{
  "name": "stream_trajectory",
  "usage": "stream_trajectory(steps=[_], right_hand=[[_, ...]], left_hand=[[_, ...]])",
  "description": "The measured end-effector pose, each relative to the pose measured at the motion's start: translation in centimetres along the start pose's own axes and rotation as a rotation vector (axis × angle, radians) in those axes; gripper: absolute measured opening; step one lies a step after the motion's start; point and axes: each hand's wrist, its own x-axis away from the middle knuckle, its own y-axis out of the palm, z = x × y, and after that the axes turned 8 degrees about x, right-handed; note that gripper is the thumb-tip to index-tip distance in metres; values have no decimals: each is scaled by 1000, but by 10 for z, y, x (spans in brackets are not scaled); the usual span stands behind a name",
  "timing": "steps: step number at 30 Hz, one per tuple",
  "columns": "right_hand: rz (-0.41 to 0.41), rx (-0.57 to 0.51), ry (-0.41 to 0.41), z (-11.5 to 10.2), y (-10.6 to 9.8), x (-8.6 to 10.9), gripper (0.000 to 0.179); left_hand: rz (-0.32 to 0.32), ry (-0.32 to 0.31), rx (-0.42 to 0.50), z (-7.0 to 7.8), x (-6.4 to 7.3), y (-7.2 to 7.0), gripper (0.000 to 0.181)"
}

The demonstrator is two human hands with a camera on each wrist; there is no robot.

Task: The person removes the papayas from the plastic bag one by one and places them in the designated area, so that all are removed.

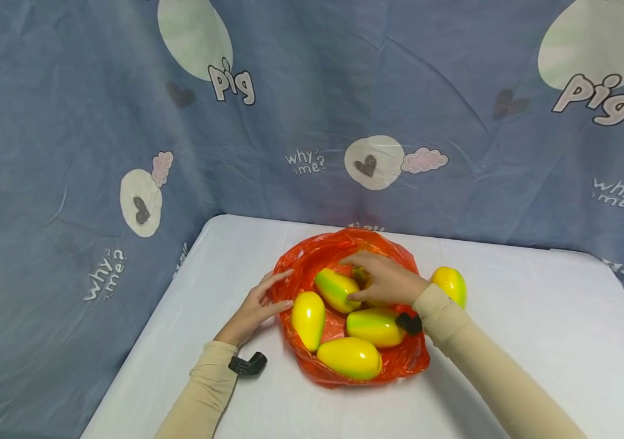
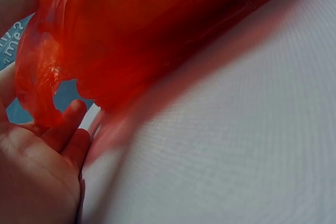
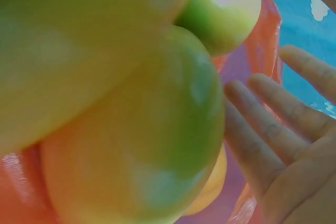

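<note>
A red plastic bag lies spread wide on the table, with several glossy yellow-green mangoes inside, one near its left side and another at the front. My left hand touches the bag's left rim with fairly straight fingers. In the left wrist view the thin red film hangs against those fingers. My right hand reaches into the bag from the right and partly covers a mango at the back. Its fingers are extended beside a mango in the right wrist view.
One more mango lies outside the bag on the right, partly behind the right wrist. A white cloth covers the table. Behind it hangs a blue printed curtain. Each wrist wears a small black device.
</note>
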Motion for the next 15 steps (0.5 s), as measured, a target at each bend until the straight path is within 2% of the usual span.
stream_trajectory(steps=[4,10,15], right_hand=[[-43,7,1,-3,0,-7,66],[-120,1,54,-6,1,-15,72],[-158,-6,65,-7,2,-22,76]], left_hand=[[-4,3,7,-1,0,-1,61],[-8,11,13,-1,-1,-1,61],[-11,10,17,-1,-1,-1,61]])
